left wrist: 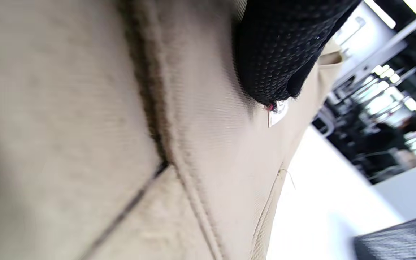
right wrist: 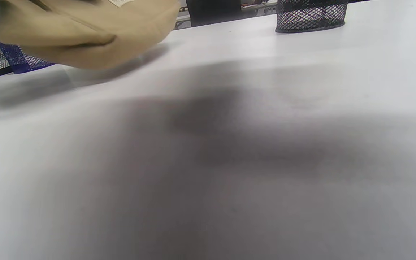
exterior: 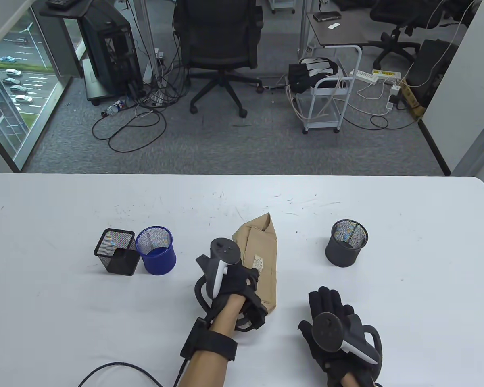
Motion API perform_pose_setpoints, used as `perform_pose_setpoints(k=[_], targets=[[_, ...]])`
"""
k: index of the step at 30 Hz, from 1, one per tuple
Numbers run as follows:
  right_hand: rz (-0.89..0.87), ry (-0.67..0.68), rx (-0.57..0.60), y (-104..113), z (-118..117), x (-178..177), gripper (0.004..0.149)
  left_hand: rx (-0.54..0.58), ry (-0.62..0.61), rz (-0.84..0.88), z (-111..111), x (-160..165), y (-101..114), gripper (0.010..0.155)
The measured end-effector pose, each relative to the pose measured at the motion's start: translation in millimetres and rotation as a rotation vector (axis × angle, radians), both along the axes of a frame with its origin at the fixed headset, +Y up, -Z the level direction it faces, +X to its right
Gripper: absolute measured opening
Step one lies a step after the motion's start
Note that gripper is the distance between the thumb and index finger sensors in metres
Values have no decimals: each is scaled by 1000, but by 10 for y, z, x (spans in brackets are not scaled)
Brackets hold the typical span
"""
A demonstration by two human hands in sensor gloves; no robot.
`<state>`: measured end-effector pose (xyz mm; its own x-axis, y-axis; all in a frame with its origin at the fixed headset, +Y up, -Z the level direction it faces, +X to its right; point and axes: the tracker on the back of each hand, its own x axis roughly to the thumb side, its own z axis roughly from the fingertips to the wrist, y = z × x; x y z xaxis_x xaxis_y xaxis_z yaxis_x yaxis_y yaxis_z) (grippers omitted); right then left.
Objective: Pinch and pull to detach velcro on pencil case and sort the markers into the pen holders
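Note:
A tan fabric pencil case (exterior: 258, 254) lies mid-table with its pointed flap end away from me. My left hand (exterior: 248, 286) grips its near left edge, and in the left wrist view a gloved fingertip (left wrist: 276, 61) presses into the fabric (left wrist: 85, 126). In the right wrist view the near end of the case (right wrist: 85, 32) hangs a little above the table over its own shadow. My right hand (exterior: 328, 308) lies flat on the table to the right of the case, fingers straight, holding nothing. No markers show.
A black square mesh holder (exterior: 117, 257) and a blue round one (exterior: 157, 250) stand side by side at the left. A dark grey round mesh holder (exterior: 347, 243) stands at the right. The white table (exterior: 427, 302) ends at its far edge (exterior: 242, 175). A cable (exterior: 117, 369) trails from my left wrist.

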<state>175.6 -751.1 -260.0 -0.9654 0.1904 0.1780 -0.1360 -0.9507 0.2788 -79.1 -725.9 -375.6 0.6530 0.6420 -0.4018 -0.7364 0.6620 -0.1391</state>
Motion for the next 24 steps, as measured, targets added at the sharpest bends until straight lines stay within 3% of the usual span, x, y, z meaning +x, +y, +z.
perform_pose_setpoints(k=[6,11,17,19,24], targets=[[5,-73,96,265,30,1,75,84,-4,433,445,-341,-15,64],[-27,-92,190,601,22,-113,79,164,6,530,735,-442,-155,59],[-6,-28,365,974,31,-534,79,128,-10,582,773,-384,-306,57],[-30,-7,322,1009,-15,-711,79,128,-35,622,769,-376,-314,56],[-47,34,59,845,-239,-1078,93,112,-88,862,731,-417,-396,54]])
